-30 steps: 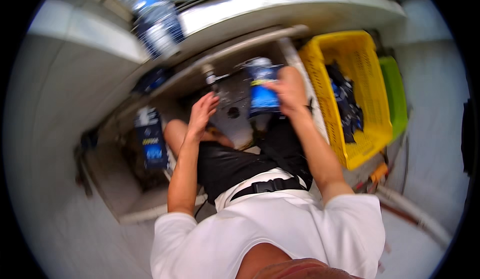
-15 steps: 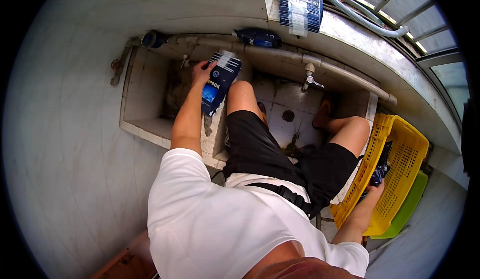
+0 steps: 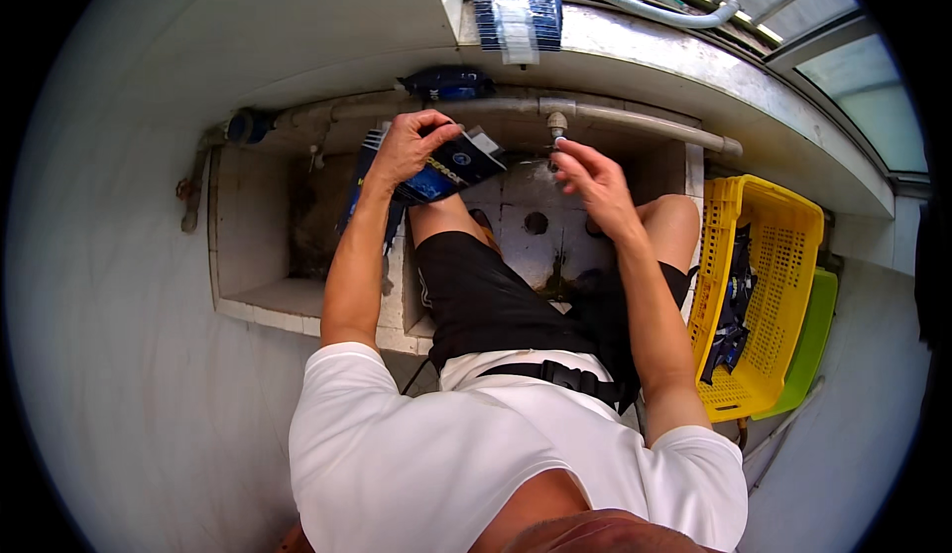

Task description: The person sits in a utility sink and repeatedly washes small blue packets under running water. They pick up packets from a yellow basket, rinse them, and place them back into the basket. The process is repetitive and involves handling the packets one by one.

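My left hand (image 3: 409, 143) grips a dark blue packet (image 3: 448, 166) with a white corner, held over the tiled basin (image 3: 297, 300). My right hand (image 3: 592, 181) hovers a little to the right of the packet, fingers spread and holding nothing, just below a small tap (image 3: 557, 124) on the horizontal pipe (image 3: 635, 120). My knees frame a floor drain (image 3: 536, 223) under both hands.
A yellow crate (image 3: 783, 255) holding several dark packets stands at my right, with a green crate (image 3: 813, 340) behind it. A stack of blue packets (image 3: 516, 2) lies on the ledge above, another dark packet (image 3: 446, 82) on the pipe. A grey hose (image 3: 635, 2) runs along the window.
My right hand has left the yellow crate and come up beside the packet. The left hand still holds the packet, now nearer the tap, and the view has swung left.
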Motion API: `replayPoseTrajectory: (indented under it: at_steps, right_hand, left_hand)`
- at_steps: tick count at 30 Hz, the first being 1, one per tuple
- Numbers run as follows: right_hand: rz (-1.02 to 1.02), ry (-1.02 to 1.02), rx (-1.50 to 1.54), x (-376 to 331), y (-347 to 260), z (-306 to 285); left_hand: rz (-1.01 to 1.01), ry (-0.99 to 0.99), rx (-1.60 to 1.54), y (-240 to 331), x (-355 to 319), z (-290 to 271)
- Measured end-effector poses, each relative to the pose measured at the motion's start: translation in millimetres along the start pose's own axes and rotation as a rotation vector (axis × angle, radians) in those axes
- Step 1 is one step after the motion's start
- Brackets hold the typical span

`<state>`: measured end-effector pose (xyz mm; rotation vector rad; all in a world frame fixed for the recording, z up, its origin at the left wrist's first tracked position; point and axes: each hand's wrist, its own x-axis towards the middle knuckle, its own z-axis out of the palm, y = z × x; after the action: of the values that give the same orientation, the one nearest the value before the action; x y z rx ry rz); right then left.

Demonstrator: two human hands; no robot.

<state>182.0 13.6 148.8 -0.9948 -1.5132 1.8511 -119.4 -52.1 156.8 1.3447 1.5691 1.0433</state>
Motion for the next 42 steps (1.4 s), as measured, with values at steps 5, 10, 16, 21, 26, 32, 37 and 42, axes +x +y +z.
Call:
replayPoseTrajectory:
  at_steps: [5,10,16,21,26,32,37,42]
  right_hand:
    - [0.118,-0.151,-0.036,12.5,0.6,16.3]
    - [0.182,-0.049,0.043,-6.4,18.7,-2.5]
    - [0.235,-0.058,-0.045,-14.8,38.2,-7.5]
    - [0.332,0.038,0.133,-13.4,76.3,-18.2]
    - [0.248,0.13,0.014,-14.4,103.7,-15.4]
    - [0.406,0.131,-0.03,-1.5,124.8,-24.4]
    - [0.107,0.26,-0.8,7.2,131.6,-9.3]
    - [0.698,0.157,-0.065,48.7,151.9,-27.2]
  left_hand:
    - [0.082,-0.187,-0.037,21.5,17.3,40.0]
    - [0.268,0.042,0.03,8.2,17.9,88.9]
    - [-0.17,-0.137,-0.487,-20.8,-29.9,152.6]
    - [-0.429,-0.204,-0.627,-54.1,-25.3,168.8]
    - [-0.333,-0.207,-0.546,-77.4,-22.4,181.9]
    - [-0.336,-0.241,-0.37,-84.0,-18.5,182.8]
    - [-0.382,-0.21,-0.346,-108.1,-16.9,191.6]
    - [-0.684,-0.183,-0.427,-125.9,17.6,188.1]
